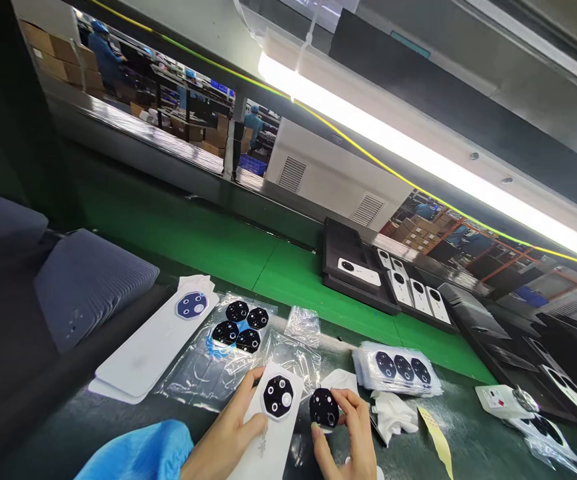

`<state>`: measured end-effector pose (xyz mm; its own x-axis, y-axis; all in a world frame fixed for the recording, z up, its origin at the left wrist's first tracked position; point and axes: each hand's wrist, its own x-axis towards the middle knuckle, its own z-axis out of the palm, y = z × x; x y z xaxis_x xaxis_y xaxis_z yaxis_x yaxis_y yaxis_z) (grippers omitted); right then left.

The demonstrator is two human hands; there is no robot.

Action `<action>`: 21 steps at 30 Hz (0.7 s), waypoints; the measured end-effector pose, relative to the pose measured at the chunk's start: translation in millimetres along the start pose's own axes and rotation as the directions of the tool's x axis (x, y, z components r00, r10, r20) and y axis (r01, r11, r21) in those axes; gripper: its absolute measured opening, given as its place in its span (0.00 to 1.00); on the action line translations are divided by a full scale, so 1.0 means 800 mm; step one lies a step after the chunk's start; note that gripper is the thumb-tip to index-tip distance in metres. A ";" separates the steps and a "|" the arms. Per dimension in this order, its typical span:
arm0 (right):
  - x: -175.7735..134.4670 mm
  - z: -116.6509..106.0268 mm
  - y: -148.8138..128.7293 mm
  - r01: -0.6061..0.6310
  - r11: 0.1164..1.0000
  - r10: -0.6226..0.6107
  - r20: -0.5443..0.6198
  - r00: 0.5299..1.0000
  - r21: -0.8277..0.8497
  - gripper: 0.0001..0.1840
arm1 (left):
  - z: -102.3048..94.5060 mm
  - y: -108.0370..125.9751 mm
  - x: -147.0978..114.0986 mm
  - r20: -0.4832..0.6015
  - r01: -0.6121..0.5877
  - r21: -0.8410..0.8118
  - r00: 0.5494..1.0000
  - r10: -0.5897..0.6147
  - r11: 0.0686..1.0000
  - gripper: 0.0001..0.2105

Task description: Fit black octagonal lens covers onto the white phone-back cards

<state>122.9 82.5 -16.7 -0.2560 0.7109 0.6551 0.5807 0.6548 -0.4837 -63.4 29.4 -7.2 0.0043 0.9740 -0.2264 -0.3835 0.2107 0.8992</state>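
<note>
My left hand is closed around a white phone back cover, thumb on its face and fingers at the edge. The cover carries a black octagonal camera plate with several round holes near its top. Just to the right, my right hand pinches a loose black camera lens cover by its edges between thumb and fingers. The two pieces are side by side, a small gap apart. Behind my left hand, several similar black lens covers lie on clear plastic film.
Stacked white back covers lie at left, beside grey stacked sheets. Bagged lens covers, a crumpled white cloth, a yellow strip and a white bottle are to the right. Black trays stand behind, under a bright lamp.
</note>
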 end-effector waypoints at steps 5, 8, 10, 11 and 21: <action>0.012 0.002 -0.019 0.071 0.996 -0.073 0.036 0.997 0.047 0.20 | -0.001 -0.005 0.000 0.014 -0.048 0.052 0.999 0.047 0.997 0.32; 0.015 0.012 -0.030 0.057 0.989 -0.077 0.147 0.986 0.136 0.22 | -0.002 -0.011 0.000 0.046 -0.064 0.061 0.997 0.061 0.996 0.31; 0.015 0.019 -0.033 0.043 0.983 -0.078 0.199 0.977 0.177 0.25 | -0.003 -0.016 0.000 0.051 -0.075 0.084 0.996 0.071 0.994 0.30; 0.014 0.022 -0.032 0.042 0.981 -0.083 0.215 0.973 0.192 0.26 | -0.003 -0.018 0.000 0.051 -0.087 0.103 0.995 0.082 0.991 0.30; 0.002 0.032 -0.018 0.037 0.983 -0.080 0.238 0.968 0.181 0.27 | -0.002 -0.014 -0.004 0.047 -0.093 0.159 0.995 0.086 0.983 0.31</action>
<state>94.5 80.5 -23.6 -0.4785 0.6967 0.5345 0.4217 0.7162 -0.5561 -60.6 24.3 -16.9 0.0150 0.9914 -0.1300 -0.2308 0.1299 0.9643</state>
